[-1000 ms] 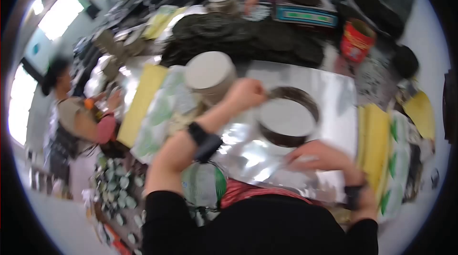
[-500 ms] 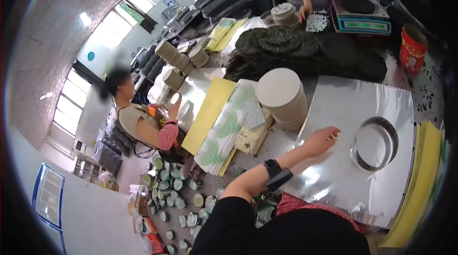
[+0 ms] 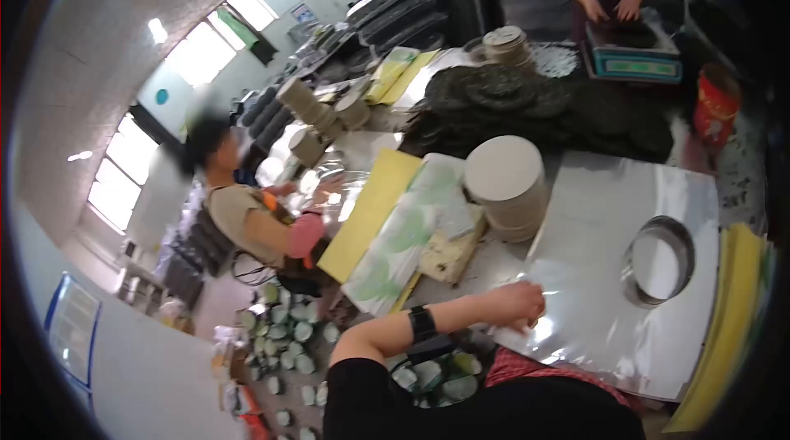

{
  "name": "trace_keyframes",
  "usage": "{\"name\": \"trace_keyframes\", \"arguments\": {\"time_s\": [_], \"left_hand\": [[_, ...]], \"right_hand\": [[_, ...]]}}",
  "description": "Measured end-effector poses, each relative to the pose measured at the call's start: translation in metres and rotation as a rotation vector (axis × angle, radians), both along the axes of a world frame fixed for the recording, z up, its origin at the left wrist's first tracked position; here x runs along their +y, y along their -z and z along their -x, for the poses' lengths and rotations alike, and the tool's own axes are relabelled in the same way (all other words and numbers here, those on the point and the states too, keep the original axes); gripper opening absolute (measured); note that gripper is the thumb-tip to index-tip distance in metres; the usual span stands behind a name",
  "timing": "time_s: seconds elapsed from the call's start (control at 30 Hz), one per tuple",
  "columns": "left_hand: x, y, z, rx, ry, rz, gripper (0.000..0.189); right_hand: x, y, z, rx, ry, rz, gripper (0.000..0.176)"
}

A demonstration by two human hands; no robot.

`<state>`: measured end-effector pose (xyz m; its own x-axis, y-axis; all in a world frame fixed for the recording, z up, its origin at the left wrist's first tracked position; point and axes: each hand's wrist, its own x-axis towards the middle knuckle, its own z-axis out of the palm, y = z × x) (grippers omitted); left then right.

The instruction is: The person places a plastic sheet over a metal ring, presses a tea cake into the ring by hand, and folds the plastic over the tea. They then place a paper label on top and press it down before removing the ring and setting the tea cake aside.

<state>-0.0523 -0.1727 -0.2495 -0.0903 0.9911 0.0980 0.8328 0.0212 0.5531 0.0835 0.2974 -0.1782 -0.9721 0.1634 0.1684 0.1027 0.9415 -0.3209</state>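
Note:
My left hand [image 3: 518,306] reaches in from the left, over the near left edge of a shiny, film-like sheet [image 3: 601,218]. Its fingers are curled and somewhat blurred; what they hold, if anything, cannot be made out. To the right, a metal ring [image 3: 686,252] stands on the sheet, with a pale round surface inside it. Beyond my hand rises a stack of pale round discs [image 3: 504,170]. A dark, leafy-looking heap of flat pieces [image 3: 527,107] lies behind that stack. My right hand is out of view.
Yellow sheets [image 3: 720,325] line the right edge. Left of the disc stack lie green-printed papers [image 3: 411,234] and a yellow board [image 3: 370,210]. One co-worker [image 3: 247,210] stands at left, another at a scale [image 3: 634,66]. A red can [image 3: 716,107] stands far right. Greenish wrapped pieces [image 3: 284,325] cover the floor.
My left hand has moved left and nearer to me, from mid-sheet to its edge, fingers more curled. The far co-worker's hands have come together over the scale. The view has shifted slightly.

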Motion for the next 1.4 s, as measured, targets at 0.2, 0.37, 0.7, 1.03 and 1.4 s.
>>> {"name": "trace_keyframes", "arguments": {"time_s": [0.2,0.37,0.7,1.03,1.4], "left_hand": [[-0.009,0.074,-0.01,-0.2,-0.163,-0.077,0.016],[0.0,0.061,-0.002,-0.191,-0.113,-0.083,0.029],[-0.013,0.097,-0.007,-0.08,-0.077,0.034,0.046],[-0.005,0.047,-0.015,-0.259,-0.124,0.125,0.011],[0.093,-0.138,0.035,-0.551,-0.557,0.014,0.018]], "right_hand": [[0.023,0.073,0.016,0.078,0.355,0.453,0.08],[0.027,0.22,0.046,0.204,0.322,0.674,0.071],[0.019,0.227,0.058,0.159,0.208,0.769,0.073],[-0.039,0.062,0.01,0.303,0.238,1.328,0.075],[-0.141,0.139,0.007,0.266,0.002,1.072,0.061]]}}
